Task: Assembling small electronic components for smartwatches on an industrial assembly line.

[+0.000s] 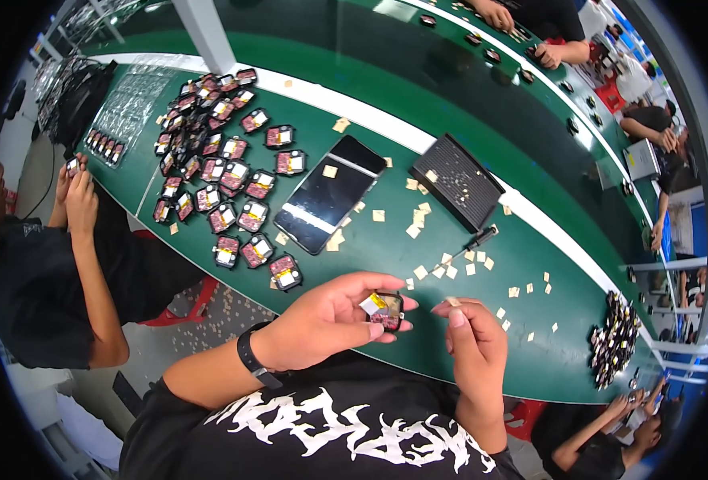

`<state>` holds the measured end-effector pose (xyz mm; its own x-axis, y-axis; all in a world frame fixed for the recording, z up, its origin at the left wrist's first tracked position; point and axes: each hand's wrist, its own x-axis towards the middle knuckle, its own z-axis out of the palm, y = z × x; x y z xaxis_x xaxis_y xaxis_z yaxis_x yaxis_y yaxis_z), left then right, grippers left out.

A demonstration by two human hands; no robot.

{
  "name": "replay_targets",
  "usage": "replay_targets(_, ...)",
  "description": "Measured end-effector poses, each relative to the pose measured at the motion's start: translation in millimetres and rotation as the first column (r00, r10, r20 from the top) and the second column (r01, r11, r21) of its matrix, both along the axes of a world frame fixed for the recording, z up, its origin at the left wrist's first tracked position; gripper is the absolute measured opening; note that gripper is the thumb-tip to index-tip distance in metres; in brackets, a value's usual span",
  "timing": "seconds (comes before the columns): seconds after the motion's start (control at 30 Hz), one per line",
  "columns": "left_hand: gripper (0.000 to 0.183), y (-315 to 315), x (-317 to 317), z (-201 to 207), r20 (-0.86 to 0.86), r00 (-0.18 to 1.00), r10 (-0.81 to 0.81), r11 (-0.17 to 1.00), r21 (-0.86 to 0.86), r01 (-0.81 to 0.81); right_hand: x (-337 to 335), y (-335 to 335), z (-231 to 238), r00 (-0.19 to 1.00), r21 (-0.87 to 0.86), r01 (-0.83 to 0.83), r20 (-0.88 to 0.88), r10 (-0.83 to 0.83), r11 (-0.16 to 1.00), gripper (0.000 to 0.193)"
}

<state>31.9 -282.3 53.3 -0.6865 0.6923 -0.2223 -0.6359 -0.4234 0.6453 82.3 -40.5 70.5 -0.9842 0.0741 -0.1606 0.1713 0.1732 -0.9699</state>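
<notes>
My left hand [322,316], with a black band on its wrist, grips a small black device casing [386,312] over the table's near edge. Inside the casing show a red circuit board and a silvery battery with yellow tape. To its right, my right hand [476,340] is closed in a pinch on a small beige paper piece [452,302]. The two hands are apart. Similar open casings [285,273] with red boards lie left of my left hand. Ahead of my hands lies a thin screwdriver [476,239] with a dark handle, among scattered beige paper squares [450,272].
A large dark phone or tablet [322,200] lies mid-table on the green table [406,360]. Beyond it stands a black tray [458,180] with bits on it. Many casings are heaped at left; another pile [615,342] sits far right. Co-workers sit left, right and across.
</notes>
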Motion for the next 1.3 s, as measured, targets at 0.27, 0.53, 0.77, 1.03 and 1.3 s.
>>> replay_targets(0.27, 0.052, 38, 17, -4, -0.212, 0.976, 0.038, 0.984, -0.162, -0.074, 31, 17, 2, 0.971, -0.335, 0.06, 0.236, 0.023, 0.94, 0.034)
replay_targets(0.53, 0.051, 83, 29, -9, -0.444, 0.886, -0.134, 0.92, -0.388, -0.055, 74, 25, 2, 0.962, -0.658, 0.176, 0.274, 0.016, 0.732, 0.02)
replay_targets(0.77, 0.049, 113, 33, -8, -0.501, 0.817, -0.287, 0.911, -0.405, 0.072, 110, 27, -8, 0.957, -0.718, 0.265, 0.276, -0.086, 0.643, 0.013)
replay_targets(1.03, 0.045, 120, 42, -8, -0.726, 0.617, -0.303, 0.881, -0.46, -0.108, 104, 30, -8, 0.918, -0.703, 0.376, 0.371, -0.14, 0.604, 0.014)
replay_targets(1.3, 0.049, 100, 38, -9, -0.728, 0.597, -0.338, 0.843, -0.516, -0.151, 97, 20, -15, 0.923, -0.675, 0.359, 0.358, -0.139, 0.645, 0.017)
